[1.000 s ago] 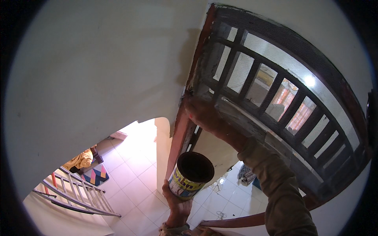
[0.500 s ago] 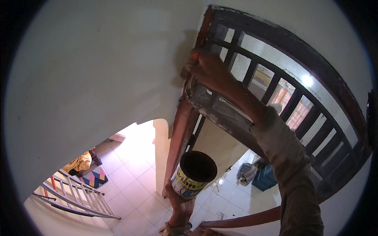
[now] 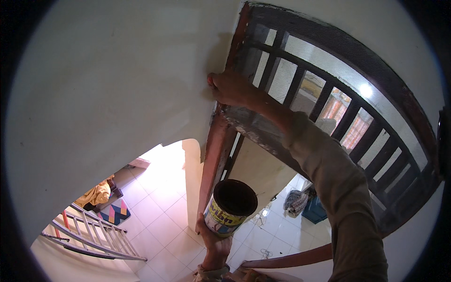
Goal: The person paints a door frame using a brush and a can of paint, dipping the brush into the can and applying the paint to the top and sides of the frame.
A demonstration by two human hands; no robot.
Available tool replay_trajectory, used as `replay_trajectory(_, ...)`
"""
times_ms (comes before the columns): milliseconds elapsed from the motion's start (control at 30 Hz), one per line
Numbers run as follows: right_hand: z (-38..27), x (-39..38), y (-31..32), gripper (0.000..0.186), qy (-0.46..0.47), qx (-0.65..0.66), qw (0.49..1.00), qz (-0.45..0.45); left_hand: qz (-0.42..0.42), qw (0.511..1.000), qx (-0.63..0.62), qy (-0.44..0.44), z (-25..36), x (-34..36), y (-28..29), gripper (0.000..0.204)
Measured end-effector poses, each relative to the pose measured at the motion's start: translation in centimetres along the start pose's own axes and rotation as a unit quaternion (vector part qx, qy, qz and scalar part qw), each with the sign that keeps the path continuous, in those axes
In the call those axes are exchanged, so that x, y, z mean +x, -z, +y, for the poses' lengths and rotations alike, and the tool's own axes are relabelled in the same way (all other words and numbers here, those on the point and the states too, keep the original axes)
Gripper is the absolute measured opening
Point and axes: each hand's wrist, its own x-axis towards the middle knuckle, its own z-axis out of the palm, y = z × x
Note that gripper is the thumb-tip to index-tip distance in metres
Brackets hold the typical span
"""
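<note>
My left hand [image 3: 215, 245] grips a paint can [image 3: 223, 219] by its lower side, low in the view. The can has a yellow, white and blue label, stands open at the top and is dark inside. Higher up, my right hand [image 3: 233, 88] is closed around a small red-handled tool [image 3: 210, 81]. Most of that tool is hidden by the fingers, so its working end does not show. This hand is at the reddish-brown door frame [image 3: 219, 136], where the frame meets the cream wall [image 3: 117, 84].
Right of the frame is a dark slatted transom [image 3: 300, 89] with mesh. Far below, on the tiled floor [image 3: 164, 230], are a metal ladder [image 3: 101, 235], a colourful mat [image 3: 115, 212], a yellow cloth [image 3: 96, 193], a teal bin [image 3: 314, 210] and a grey bundle [image 3: 296, 203].
My right hand has moved left and slightly down along the frame, the red-handled tool still in it. My left hand holds the paint can in nearly the same place.
</note>
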Motion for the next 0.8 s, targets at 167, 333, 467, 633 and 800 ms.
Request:
replay_trajectory(167,-0.1,-0.4,-0.2,0.020,0.016,0.042,0.993,0.113,0.007,1.000,-0.022,0.002,-0.1,0.3,0.7,0.065)
replay_trajectory(333,-1.3,-0.5,-0.9,0.019,-0.012,0.059,0.998,-0.021,0.014,1.000,-0.013,-0.005,0.3,0.2,0.9,0.064)
replay_trajectory(467,0.7,-0.9,-1.7,0.021,-0.008,0.121,0.991,0.056,0.016,1.000,-0.007,0.012,-0.2,-0.1,-0.1,0.064)
replay_trajectory(633,-2.2,-0.9,-1.0,0.024,-0.011,0.062,0.997,0.042,0.024,1.000,-0.011,-0.005,0.2,0.0,0.7,0.064)
replay_trajectory(800,-0.9,-2.6,-0.9,0.026,-0.032,0.090,0.995,0.023,0.011,1.000,0.000,-0.007,0.0,-0.1,0.2,0.063)
